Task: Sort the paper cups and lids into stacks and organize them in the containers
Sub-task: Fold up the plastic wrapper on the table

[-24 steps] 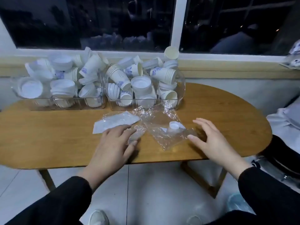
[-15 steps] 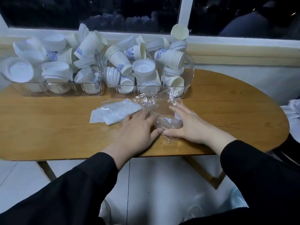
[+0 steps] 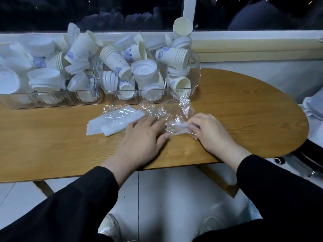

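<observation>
now right hand (image 3: 208, 131) curled onto plastic wrap (image 3: 172, 119), lid hidden

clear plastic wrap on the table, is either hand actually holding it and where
The right hand pinches the clear plastic wrap at its near right edge; the left hand rests flat on it.

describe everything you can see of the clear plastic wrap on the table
The wrap is a thin, clear, crinkled film that glints in the light and lies mostly flat on the wooden table, just in front of the right container. Its far edge reaches that container's base. Its left part overlaps a white packet. The left hand rests flat on its near edge; the right hand has curled fingers bunching its right end.
</observation>
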`<state>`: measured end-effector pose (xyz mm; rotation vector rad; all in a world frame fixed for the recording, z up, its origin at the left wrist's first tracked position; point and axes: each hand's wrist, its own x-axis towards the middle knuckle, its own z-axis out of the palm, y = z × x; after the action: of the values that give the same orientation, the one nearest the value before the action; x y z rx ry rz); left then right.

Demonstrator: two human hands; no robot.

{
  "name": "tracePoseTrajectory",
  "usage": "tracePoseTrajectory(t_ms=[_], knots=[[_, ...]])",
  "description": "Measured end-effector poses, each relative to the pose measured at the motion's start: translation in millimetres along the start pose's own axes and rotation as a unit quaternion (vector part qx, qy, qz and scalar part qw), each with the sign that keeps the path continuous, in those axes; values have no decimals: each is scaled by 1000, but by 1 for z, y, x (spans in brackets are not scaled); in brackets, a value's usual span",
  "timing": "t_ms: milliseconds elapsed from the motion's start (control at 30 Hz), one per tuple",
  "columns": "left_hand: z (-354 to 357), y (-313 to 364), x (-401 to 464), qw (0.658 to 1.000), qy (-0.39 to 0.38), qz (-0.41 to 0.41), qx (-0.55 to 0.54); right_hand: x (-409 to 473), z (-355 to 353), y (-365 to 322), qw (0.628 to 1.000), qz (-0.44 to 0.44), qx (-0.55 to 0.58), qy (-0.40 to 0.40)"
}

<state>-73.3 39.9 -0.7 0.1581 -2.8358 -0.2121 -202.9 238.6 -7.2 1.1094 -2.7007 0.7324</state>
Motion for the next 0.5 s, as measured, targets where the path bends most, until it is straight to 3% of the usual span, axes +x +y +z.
tracePoseTrajectory(t_ms=[233,500], knots=[[-1,16,7,1000,1,-6,5,-12,-36,22,996,24,31,85],[-7,71,24,998,28,48,-5,-38,-86,67,990,28,-6,138]])
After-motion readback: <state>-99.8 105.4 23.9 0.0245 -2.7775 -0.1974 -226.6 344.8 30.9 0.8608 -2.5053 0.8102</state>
